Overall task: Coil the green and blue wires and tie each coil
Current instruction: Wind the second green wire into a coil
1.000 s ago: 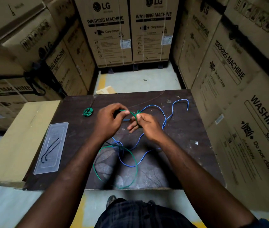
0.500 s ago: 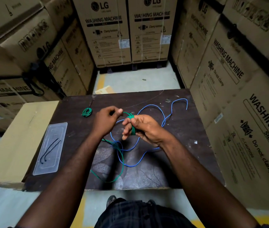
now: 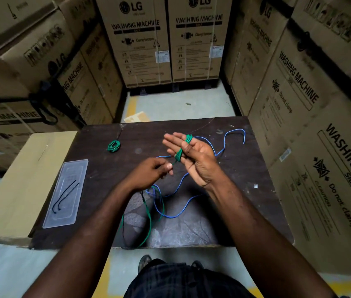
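My right hand is raised over the dark table, palm towards me and fingers straight. The green wire is wound in several turns round those fingers, and the thumb lies over the turns. My left hand pinches the same wire just below the coil. The wire's loose tail runs down under my left wrist to the table's front edge. The blue wire lies uncoiled across the table, looping from the far right to the middle. A small finished green coil sits at the far left.
A clear plastic tray with two black ties lies on the table's left side. A flat cardboard box adjoins the table on the left. Tall washing machine cartons wall in the table on the left, the right and beyond the floor gap.
My right hand has lifted and opened its fingers straight, with more green turns round them. My left hand has dropped lower, drawing the wire. The loose green loop on the table has shrunk.
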Demonstrator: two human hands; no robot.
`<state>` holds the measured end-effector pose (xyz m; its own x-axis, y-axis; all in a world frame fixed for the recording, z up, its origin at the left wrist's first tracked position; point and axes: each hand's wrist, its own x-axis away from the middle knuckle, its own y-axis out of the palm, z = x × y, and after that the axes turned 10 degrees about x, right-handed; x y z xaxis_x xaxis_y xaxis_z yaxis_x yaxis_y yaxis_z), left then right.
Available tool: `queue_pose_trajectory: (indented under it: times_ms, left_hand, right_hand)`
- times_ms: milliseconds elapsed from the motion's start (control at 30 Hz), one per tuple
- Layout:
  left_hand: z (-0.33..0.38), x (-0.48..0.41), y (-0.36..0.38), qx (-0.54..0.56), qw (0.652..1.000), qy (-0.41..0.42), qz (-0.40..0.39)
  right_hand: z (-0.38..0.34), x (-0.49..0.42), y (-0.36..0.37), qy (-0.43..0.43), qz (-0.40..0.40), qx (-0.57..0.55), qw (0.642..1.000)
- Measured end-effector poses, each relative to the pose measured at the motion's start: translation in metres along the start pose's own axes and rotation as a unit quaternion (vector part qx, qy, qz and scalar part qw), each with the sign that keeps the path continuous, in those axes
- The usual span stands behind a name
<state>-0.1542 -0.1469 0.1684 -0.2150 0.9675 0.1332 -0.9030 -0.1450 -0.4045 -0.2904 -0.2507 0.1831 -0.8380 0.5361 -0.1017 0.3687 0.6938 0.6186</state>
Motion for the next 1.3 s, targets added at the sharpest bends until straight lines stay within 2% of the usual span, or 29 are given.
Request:
queue_pose_trajectory:
  times_ms: [200, 500, 633, 733, 800, 833, 1067, 1167, 1300]
  left_hand:
    - [0.018, 0.011, 0.011, -0.068, 0.997, 0.011, -0.024]
    - [0.033, 0.02, 0.0, -0.158, 0.986, 0.029, -0.032]
    - [0.035, 0.02, -0.005, -0.165, 0.985, 0.043, -0.027]
    - [0.036, 0.016, -0.016, -0.167, 0.984, 0.058, 0.014]
    - [0.036, 0.013, -0.022, -0.172, 0.982, 0.062, 0.037]
    - [0.036, 0.012, -0.025, -0.173, 0.981, 0.064, 0.052]
    - [0.049, 0.006, -0.047, -0.125, 0.968, 0.079, 0.203]
    - [0.042, 0.001, -0.05, -0.113, 0.962, 0.065, 0.239]
    - [0.026, -0.009, -0.051, -0.105, 0.954, 0.035, 0.279]
  right_hand:
    - [0.01, -0.002, -0.011, -0.004, 0.07, 0.08, 0.994]
    - [0.018, -0.006, -0.022, -0.008, 0.09, 0.276, 0.957]
    - [0.022, -0.005, -0.032, 0.003, 0.095, 0.428, 0.899]
    - [0.027, 0.0, -0.041, -0.022, 0.098, 0.551, 0.828]
    - [0.031, 0.003, -0.04, -0.032, 0.071, 0.619, 0.782]
    - [0.034, 0.004, -0.037, -0.03, 0.059, 0.635, 0.77]
    - [0.035, 0.013, -0.025, 0.057, -0.052, 0.584, 0.808]
    - [0.036, 0.018, -0.018, 0.083, -0.094, 0.52, 0.845]
    - [0.025, 0.022, -0.004, 0.142, -0.15, 0.317, 0.926]
